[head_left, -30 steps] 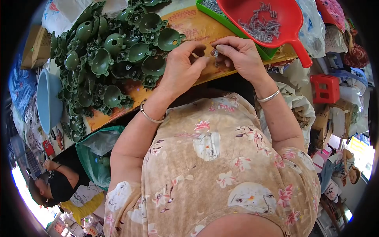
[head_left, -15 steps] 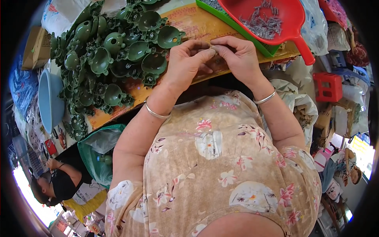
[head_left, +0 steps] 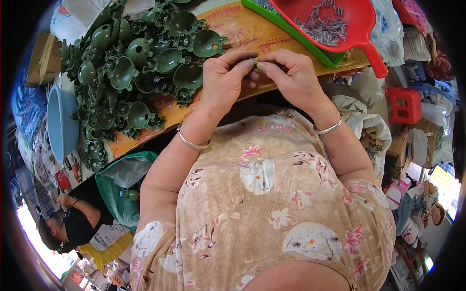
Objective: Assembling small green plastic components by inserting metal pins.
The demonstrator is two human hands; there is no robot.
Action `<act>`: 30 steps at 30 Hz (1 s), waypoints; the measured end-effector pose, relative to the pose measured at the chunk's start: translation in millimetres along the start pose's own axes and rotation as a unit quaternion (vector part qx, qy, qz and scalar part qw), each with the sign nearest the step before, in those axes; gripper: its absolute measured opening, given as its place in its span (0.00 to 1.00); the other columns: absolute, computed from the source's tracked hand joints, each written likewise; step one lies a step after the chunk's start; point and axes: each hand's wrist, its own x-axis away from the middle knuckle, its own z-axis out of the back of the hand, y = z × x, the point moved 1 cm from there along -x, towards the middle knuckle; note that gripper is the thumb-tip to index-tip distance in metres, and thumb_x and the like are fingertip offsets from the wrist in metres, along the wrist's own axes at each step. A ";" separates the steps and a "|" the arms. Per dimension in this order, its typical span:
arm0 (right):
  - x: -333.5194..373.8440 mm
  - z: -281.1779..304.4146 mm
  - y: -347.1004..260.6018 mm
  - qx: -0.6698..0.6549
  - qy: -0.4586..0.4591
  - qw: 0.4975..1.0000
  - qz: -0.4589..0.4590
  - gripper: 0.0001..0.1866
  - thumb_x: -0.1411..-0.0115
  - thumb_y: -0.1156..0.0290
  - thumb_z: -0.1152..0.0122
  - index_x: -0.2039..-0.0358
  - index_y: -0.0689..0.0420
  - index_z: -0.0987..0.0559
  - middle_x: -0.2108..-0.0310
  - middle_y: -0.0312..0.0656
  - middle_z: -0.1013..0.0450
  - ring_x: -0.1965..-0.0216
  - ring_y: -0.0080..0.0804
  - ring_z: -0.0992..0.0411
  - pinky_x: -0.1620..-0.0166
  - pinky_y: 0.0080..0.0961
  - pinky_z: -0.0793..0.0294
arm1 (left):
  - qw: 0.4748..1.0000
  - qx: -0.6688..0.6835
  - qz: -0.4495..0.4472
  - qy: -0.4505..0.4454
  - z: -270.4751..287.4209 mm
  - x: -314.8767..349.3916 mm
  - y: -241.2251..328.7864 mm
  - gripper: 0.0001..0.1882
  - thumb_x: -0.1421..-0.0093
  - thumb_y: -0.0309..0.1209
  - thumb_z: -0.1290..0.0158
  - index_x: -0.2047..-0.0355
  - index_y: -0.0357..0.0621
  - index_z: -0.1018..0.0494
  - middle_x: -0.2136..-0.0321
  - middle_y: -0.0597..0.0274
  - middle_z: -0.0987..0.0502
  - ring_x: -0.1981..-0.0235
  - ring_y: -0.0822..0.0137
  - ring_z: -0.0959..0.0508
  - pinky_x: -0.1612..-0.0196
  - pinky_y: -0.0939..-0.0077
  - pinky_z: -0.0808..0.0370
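Observation:
My left hand [head_left: 222, 82] and my right hand [head_left: 294, 76] meet fingertip to fingertip above the near edge of the table. Both are closed in a pinch, thumb against forefinger. A tiny greyish piece shows between the tips, too small to name. Just left of my left hand lies a big heap of dark green plastic parts [head_left: 123, 72], mostly round cups with small lugs. Beyond my right hand, a red dustpan [head_left: 360, 35] holds many small silvery coil-like metal pieces [head_left: 324, 28]. It rests on a green tray [head_left: 335, 60], which holds more grey pieces.
The yellow-brown table [head_left: 238, 29] runs under the heap and the tray. A light blue basin [head_left: 62, 123] stands at the left, above a green plastic bag [head_left: 127, 169]. Further right are a red stool [head_left: 403, 105] and white sacks [head_left: 371, 128]. Another person [head_left: 80, 220] sits at lower left.
My hands have shifted slightly, and the fingertips have drawn a little apart, so the tiny piece between them now shows. The heap, dustpan and tray have stayed put.

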 end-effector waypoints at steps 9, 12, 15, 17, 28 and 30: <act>5.2 -4.6 -1.2 0.010 0.044 0.999 0.003 0.05 0.44 0.76 0.41 0.69 0.66 0.24 0.76 0.44 0.26 0.76 0.26 0.30 0.70 0.22 0.30 | 0.999 -0.025 0.037 0.003 4.7 6.1 8.6 0.10 0.38 0.31 0.47 0.71 0.35 0.25 0.82 0.65 0.26 0.87 0.78 0.30 0.85 0.86 0.35; 7.6 -5.9 5.3 -0.005 0.080 0.997 0.002 0.05 0.44 0.77 0.41 0.68 0.65 0.24 0.75 0.43 0.26 0.74 0.24 0.30 0.69 0.21 0.30 | 0.997 0.010 0.081 -0.011 5.7 6.0 5.6 0.11 0.37 0.33 0.47 0.71 0.37 0.25 0.82 0.67 0.27 0.87 0.78 0.31 0.85 0.86 0.36; 7.2 -2.9 9.1 -0.012 0.087 0.996 -0.003 0.05 0.44 0.78 0.41 0.67 0.65 0.24 0.74 0.42 0.26 0.73 0.23 0.30 0.68 0.20 0.29 | 0.997 0.010 0.077 -0.016 9.4 3.4 2.1 0.10 0.37 0.33 0.47 0.71 0.38 0.25 0.82 0.67 0.27 0.88 0.78 0.32 0.85 0.86 0.36; 7.2 -1.9 8.8 -0.015 0.079 0.997 -0.006 0.05 0.44 0.78 0.41 0.68 0.66 0.24 0.73 0.42 0.26 0.72 0.23 0.30 0.67 0.19 0.29 | 0.997 -0.008 0.071 -0.025 10.9 0.9 -0.2 0.09 0.38 0.32 0.47 0.70 0.38 0.25 0.82 0.67 0.26 0.87 0.79 0.31 0.85 0.86 0.36; 9.3 -0.9 5.5 0.087 0.066 0.990 0.088 0.04 0.44 0.78 0.40 0.68 0.65 0.25 0.73 0.41 0.26 0.72 0.22 0.30 0.67 0.20 0.29 | 0.998 -0.038 0.057 -0.017 0.8 0.4 11.2 0.08 0.40 0.29 0.46 0.70 0.36 0.24 0.82 0.68 0.27 0.85 0.80 0.32 0.83 0.86 0.38; 9.6 -2.8 4.4 0.101 0.072 0.986 0.111 0.04 0.44 0.79 0.41 0.68 0.65 0.25 0.74 0.41 0.26 0.73 0.24 0.30 0.68 0.22 0.29 | 0.995 0.009 0.090 -0.031 0.5 1.0 10.8 0.08 0.40 0.30 0.46 0.71 0.37 0.25 0.82 0.68 0.27 0.86 0.80 0.33 0.84 0.86 0.40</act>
